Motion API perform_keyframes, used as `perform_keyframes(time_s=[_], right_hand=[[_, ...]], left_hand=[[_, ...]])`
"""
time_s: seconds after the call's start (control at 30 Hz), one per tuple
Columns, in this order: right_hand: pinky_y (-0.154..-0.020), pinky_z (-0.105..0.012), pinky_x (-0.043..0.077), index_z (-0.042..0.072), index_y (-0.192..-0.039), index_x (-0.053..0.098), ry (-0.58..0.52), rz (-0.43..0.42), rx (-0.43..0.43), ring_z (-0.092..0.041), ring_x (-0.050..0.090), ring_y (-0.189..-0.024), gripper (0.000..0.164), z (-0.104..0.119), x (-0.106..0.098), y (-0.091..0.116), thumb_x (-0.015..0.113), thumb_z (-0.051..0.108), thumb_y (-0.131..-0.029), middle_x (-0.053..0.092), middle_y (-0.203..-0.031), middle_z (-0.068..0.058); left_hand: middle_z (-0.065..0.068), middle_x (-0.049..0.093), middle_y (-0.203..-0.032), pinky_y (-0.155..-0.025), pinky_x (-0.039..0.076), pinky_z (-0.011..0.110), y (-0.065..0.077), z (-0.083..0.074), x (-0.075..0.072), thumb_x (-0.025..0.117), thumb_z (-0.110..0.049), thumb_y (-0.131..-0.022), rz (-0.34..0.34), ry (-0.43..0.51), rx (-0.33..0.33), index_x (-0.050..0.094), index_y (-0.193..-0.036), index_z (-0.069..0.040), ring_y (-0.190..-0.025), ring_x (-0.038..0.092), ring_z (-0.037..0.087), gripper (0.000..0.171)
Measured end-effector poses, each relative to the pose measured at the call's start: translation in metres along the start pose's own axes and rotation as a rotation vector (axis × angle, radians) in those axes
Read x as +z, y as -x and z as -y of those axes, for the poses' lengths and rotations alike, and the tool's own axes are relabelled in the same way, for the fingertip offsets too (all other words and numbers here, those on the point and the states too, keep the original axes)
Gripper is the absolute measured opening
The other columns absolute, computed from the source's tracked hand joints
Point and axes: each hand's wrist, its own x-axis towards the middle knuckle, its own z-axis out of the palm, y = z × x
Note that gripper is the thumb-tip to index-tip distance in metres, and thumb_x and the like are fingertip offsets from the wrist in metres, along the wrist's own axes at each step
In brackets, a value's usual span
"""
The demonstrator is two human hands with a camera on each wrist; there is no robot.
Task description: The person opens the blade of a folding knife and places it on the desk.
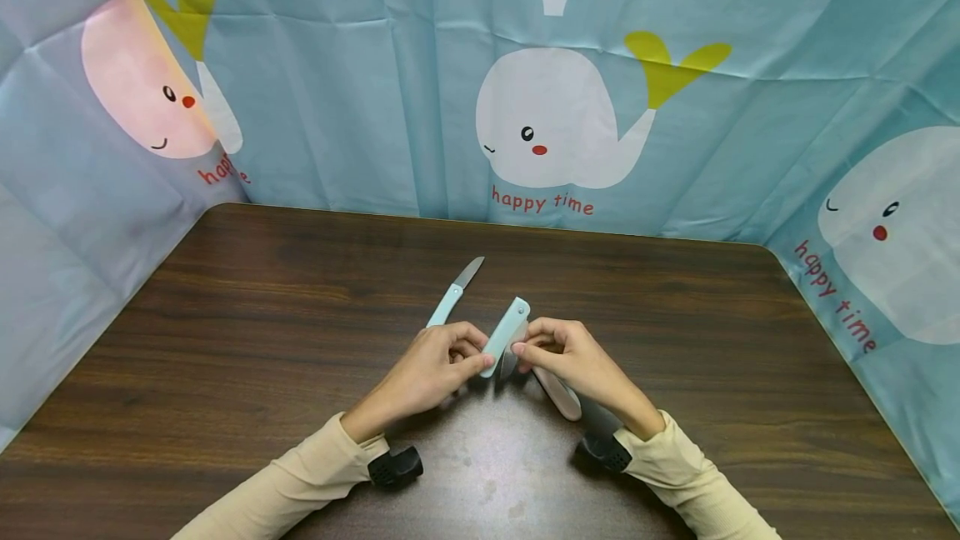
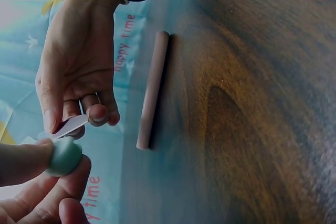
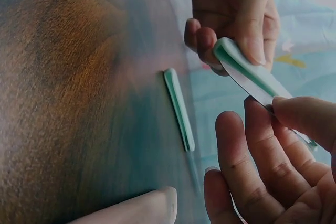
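Observation:
My left hand (image 1: 435, 363) grips a mint-green folding knife (image 1: 504, 338) by its handle, between thumb and fingers. The knife is raised off the table and tilted, its blade (image 3: 244, 81) partly out of the handle slot. My right hand (image 1: 570, 355) pinches that blade between thumb and fingertips. Beyond my left hand lies a second mint-green folding knife (image 1: 447, 304), blade out and pointing away. Below my right hand lies a pinkish handle (image 1: 561, 398), also visible in the left wrist view (image 2: 154, 90); my hand hides its far end in the head view.
All of this is on a dark wood-grain table (image 1: 262, 340) with rounded far corners. A light-blue curtain (image 1: 337, 107) printed with whales hangs behind and at both sides. Black wrist cameras (image 1: 395, 467) are strapped over the cream sleeves.

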Motion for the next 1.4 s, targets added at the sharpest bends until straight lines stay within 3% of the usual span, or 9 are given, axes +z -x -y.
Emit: perform_keyframes(time_s=[0.17, 0.37, 0.57, 0.9, 1.4], right_hand=[[-0.077, -0.030, 0.056, 0.000, -0.104, 0.065, 0.005, 0.004, -0.001, -0.031, 0.072, -0.082, 0.020, 0.001, 0.002, 0.000, 0.064, 0.019, -0.097, 0.075, -0.089, -0.014], [-0.074, -0.028, 0.056, -0.001, -0.100, 0.066, 0.005, 0.004, -0.023, -0.022, 0.072, -0.078, 0.018, -0.002, 0.005, -0.002, 0.066, 0.017, -0.096, 0.074, -0.087, -0.018], [-0.075, -0.033, 0.058, -0.004, -0.102, 0.066, -0.014, 0.008, -0.029, -0.018, 0.071, -0.077, 0.019, -0.003, 0.008, -0.003, 0.066, 0.015, -0.096, 0.073, -0.090, -0.023], [-0.076, -0.030, 0.058, -0.003, -0.102, 0.067, 0.011, 0.027, -0.034, -0.029, 0.072, -0.079, 0.019, -0.002, 0.009, -0.003, 0.065, 0.015, -0.096, 0.074, -0.088, -0.021], [-0.074, -0.033, 0.058, -0.003, -0.101, 0.064, 0.003, 0.021, -0.053, -0.022, 0.072, -0.076, 0.018, -0.003, 0.012, 0.000, 0.064, 0.014, -0.097, 0.074, -0.086, -0.020]], left_hand=[[0.003, 0.074, -0.082, -0.057, 0.048, 0.022, 0.001, 0.000, 0.001, 0.071, -0.017, -0.091, -0.026, 0.000, 0.002, 0.069, -0.098, -0.006, -0.064, 0.064, 0.017, 0.013], [0.004, 0.074, -0.082, -0.054, 0.047, 0.022, 0.000, 0.001, 0.001, 0.071, -0.018, -0.091, -0.041, 0.018, -0.005, 0.069, -0.098, -0.005, -0.062, 0.062, 0.016, 0.014], [0.006, 0.074, -0.083, -0.053, 0.047, 0.022, 0.000, 0.001, 0.002, 0.071, -0.017, -0.091, -0.059, 0.040, -0.003, 0.069, -0.099, -0.004, -0.062, 0.062, 0.019, 0.015], [0.005, 0.075, -0.085, -0.055, 0.048, 0.022, 0.000, 0.001, 0.002, 0.070, -0.019, -0.092, -0.071, 0.029, 0.003, 0.069, -0.099, -0.005, -0.065, 0.064, 0.018, 0.016], [0.011, 0.074, -0.087, -0.055, 0.048, 0.024, -0.001, 0.002, 0.002, 0.066, -0.022, -0.095, 0.026, 0.080, -0.014, 0.064, -0.107, -0.006, -0.063, 0.061, 0.020, 0.020]])
